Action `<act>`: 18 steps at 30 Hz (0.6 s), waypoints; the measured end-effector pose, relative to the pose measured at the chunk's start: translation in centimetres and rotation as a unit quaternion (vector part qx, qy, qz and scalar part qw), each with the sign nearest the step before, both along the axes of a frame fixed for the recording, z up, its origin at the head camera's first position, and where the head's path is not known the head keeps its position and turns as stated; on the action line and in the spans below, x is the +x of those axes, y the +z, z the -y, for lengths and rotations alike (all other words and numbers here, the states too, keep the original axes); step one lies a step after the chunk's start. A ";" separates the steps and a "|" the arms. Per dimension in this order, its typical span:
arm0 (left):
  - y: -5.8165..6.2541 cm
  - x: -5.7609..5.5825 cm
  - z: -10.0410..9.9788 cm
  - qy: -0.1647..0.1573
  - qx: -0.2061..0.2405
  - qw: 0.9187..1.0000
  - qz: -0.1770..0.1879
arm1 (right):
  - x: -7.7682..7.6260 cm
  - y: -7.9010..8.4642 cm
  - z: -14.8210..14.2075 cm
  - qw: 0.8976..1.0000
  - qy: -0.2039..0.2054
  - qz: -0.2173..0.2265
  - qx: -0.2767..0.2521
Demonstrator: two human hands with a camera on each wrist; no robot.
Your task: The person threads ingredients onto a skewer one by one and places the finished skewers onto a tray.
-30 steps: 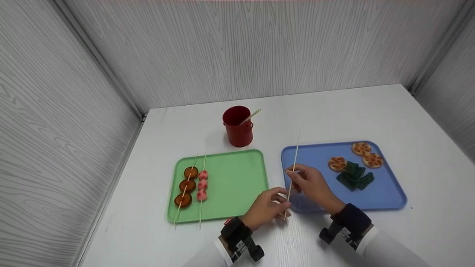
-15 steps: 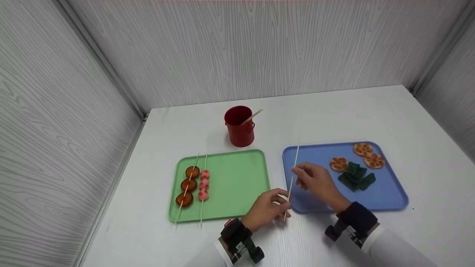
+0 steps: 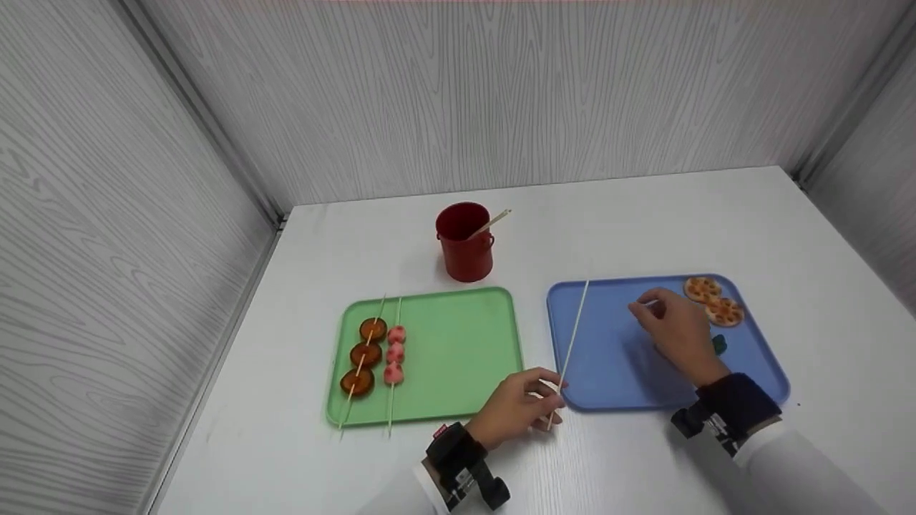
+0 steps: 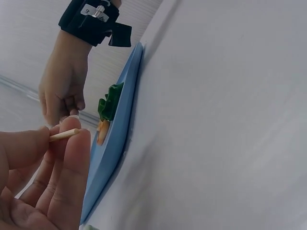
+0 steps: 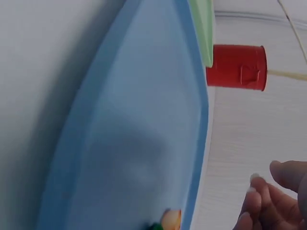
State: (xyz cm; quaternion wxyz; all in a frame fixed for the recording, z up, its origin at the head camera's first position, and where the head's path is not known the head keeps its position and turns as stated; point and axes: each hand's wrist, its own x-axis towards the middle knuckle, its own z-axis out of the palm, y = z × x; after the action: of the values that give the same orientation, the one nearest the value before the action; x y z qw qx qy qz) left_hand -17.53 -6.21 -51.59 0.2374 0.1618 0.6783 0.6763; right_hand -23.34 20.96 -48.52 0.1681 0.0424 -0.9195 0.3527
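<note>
My left hand (image 3: 519, 408) pinches a thin wooden skewer (image 3: 575, 332) near its lower end. The skewer slants up over the left side of the blue tray (image 3: 601, 383); its butt end shows between thumb and fingers in the left wrist view. Above the blue tray hovers my right hand (image 3: 676, 332), thumb and fingers apart and nothing between them. It hides most of the green leafy pieces (image 3: 719, 344) in the head view; they show better as a green clump (image 4: 111, 101) in the left wrist view. Two round lotus root slices (image 3: 724, 312) lie at the tray's far right corner.
A green tray (image 3: 458, 357) on the left bears a skewer of brown round slices (image 3: 366, 355) and one of pink balls (image 3: 395, 353). Behind the trays stands a red bucket (image 3: 466, 254) with skewers (image 3: 494, 223) leaning out.
My right hand has let go of the skewer and moved right over the blue tray, covering the greens and one slice. The left hand keeps holding the skewer, which now leans more to the right.
</note>
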 end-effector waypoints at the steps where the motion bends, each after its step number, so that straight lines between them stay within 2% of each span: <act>1: -0.1 0.0 0.0 -0.001 -0.002 1.000 -0.002 | 0.0 0.1 -0.5 1.000 -0.012 -0.010 0.023; 4: -0.3 0.0 0.1 -0.003 -0.010 1.000 -0.008 | -0.1 0.1 -2.0 0.995 -0.044 -0.036 0.088; 7: -0.4 0.0 0.2 -0.007 -0.016 1.000 -0.012 | -0.1 -0.1 -3.4 0.987 -0.076 -0.030 0.139; 10: -0.5 0.0 0.3 -0.010 -0.023 1.000 -0.015 | -0.1 -0.3 -4.5 0.981 -0.099 0.028 0.168; 14: -0.5 0.0 0.3 -0.008 -0.023 1.000 -0.017 | -0.2 -0.7 -5.4 0.970 -0.099 0.131 0.179; 18: -0.5 0.1 0.4 -0.008 -0.023 1.000 -0.013 | -0.1 -1.0 -5.7 0.965 -0.084 0.179 0.170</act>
State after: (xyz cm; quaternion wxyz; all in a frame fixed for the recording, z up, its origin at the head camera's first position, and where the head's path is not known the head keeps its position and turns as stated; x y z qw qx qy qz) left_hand -17.47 -6.56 -52.09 0.2379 0.1698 0.6956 0.6562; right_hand -23.45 26.64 -49.52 0.0199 -0.0714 -0.9813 0.1778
